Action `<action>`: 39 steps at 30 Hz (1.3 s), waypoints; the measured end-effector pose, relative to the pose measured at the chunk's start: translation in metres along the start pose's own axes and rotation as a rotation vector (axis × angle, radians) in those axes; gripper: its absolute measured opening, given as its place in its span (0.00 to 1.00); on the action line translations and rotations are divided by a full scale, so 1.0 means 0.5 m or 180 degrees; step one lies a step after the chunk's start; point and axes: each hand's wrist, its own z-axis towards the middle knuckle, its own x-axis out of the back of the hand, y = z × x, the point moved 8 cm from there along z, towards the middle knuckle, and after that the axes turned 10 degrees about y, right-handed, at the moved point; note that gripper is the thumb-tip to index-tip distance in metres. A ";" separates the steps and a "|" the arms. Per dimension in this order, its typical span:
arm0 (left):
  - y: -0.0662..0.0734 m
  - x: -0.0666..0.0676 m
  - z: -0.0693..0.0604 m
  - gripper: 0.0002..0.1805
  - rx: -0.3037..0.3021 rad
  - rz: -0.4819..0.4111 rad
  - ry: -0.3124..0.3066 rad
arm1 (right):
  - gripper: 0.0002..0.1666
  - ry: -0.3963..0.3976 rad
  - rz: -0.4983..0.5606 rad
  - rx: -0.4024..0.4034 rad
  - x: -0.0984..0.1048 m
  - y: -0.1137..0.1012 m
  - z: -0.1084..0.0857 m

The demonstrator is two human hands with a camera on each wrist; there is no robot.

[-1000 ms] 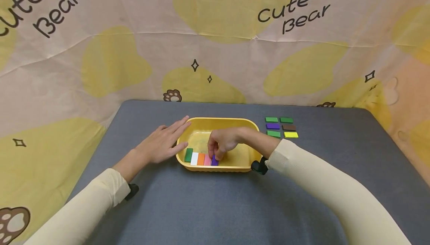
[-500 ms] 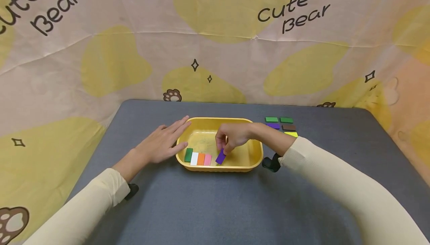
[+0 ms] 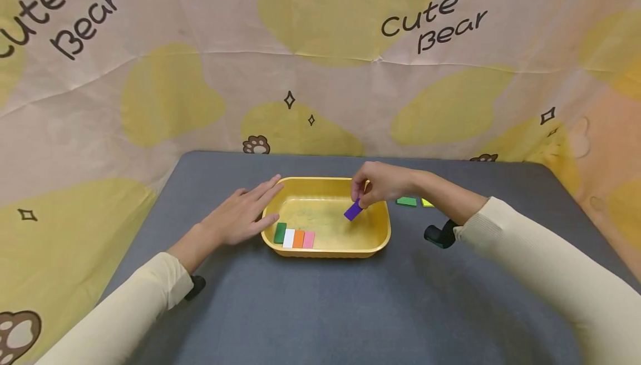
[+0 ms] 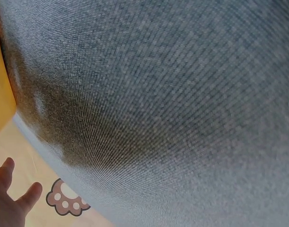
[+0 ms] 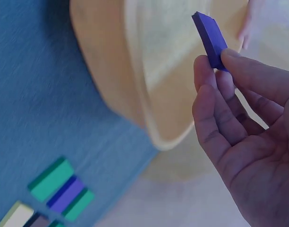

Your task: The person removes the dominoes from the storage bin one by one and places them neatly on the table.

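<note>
The right hand (image 3: 383,183) pinches a purple block (image 3: 353,210) between thumb and fingertips, above the right part of a yellow tray (image 3: 325,253). In the right wrist view the same hand (image 5: 253,123) holds the purple block (image 5: 211,40) by one end, near the tray wall. The left hand (image 3: 242,213) lies with fingers extended at the tray's left rim; in the left wrist view only part of this hand (image 4: 10,203) shows. A green block (image 3: 280,233), a white block (image 3: 289,238), an orange block (image 3: 298,238) and a pink block (image 3: 309,240) stand side by side in the tray's front left.
Right of the tray, a green block (image 3: 406,201) and a yellow block (image 3: 427,203) lie on the grey table (image 3: 310,309), partly behind the right arm. The right wrist view also shows a purple block (image 5: 65,194) between green ones there. A printed cloth (image 3: 320,75) hangs behind.
The purple block has left the row beside the pink one; the right hand has carried it right and back. The right arm now covers more of the blocks outside. The left hand has stayed put.
</note>
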 end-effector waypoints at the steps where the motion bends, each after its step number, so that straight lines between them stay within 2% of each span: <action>1: 0.000 0.000 0.000 0.40 0.0012 -0.0006 -0.0010 | 0.03 0.0046 0.0014 -0.0030 0.007 0.006 -0.005; 9: 0.001 0.001 0.000 0.40 0.0065 -0.0011 -0.0053 | 0.03 0.0263 0.0315 -0.0368 0.049 0.060 -0.048; 15: 0.002 0.002 -0.001 0.40 0.0027 -0.0030 -0.0006 | 0.03 0.0420 0.0326 -0.0302 0.075 0.089 -0.074; 25: -0.002 -0.002 0.000 0.40 0.0074 -0.0032 -0.0079 | 0.04 0.0631 0.0189 -0.0297 0.099 0.126 -0.116; 32: -0.004 -0.003 0.000 0.40 0.0090 -0.0037 -0.0085 | 0.09 0.0647 0.0345 -0.0400 0.100 0.156 -0.140; 39: 0.000 0.000 0.000 0.40 0.0073 -0.0034 -0.0043 | 0.09 0.0604 0.0525 -0.0581 0.073 0.198 -0.156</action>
